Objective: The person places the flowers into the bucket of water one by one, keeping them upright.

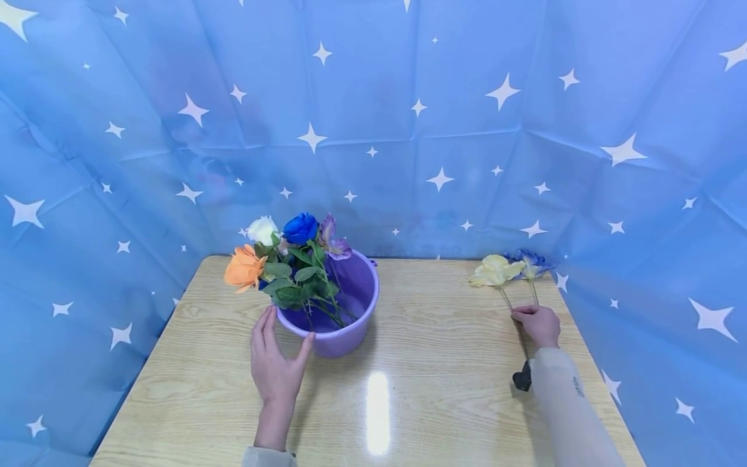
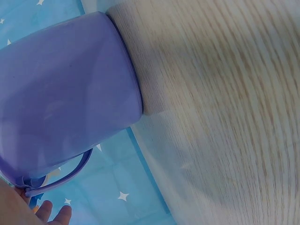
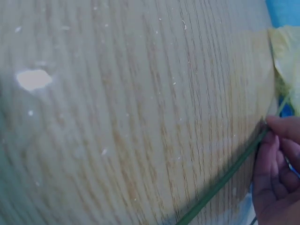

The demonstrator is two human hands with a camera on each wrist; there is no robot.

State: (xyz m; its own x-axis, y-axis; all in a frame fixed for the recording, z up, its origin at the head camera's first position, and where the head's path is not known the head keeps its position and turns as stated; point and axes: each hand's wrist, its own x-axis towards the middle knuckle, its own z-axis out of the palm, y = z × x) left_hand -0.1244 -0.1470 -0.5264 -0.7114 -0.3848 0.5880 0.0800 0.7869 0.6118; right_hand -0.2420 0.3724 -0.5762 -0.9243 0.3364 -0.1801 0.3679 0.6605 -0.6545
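Note:
At the right of the table my right hand (image 1: 539, 324) pinches the thin green stem (image 3: 225, 177) of a yellow flower (image 1: 495, 271) between thumb and fingertips. Beside that bloom lies a blue flower (image 1: 532, 264), its stem passing close by the same hand. On the left stands a purple bucket (image 1: 344, 340) with artificial flowers in it: an orange one (image 1: 245, 267), a white rose (image 1: 263, 230), a blue rose (image 1: 301, 228) and a purple bloom (image 1: 334, 241). My left hand (image 1: 279, 370) rests at the bucket's near rim with thumb and fingers spread.
A wood-grain table (image 1: 432, 389) carries everything. Blue cloth (image 1: 373, 97) with white stars hangs behind and along both sides. The bucket's purple handle (image 2: 70, 177) hangs at its side. A small black object (image 1: 522, 377) is near the right sleeve.

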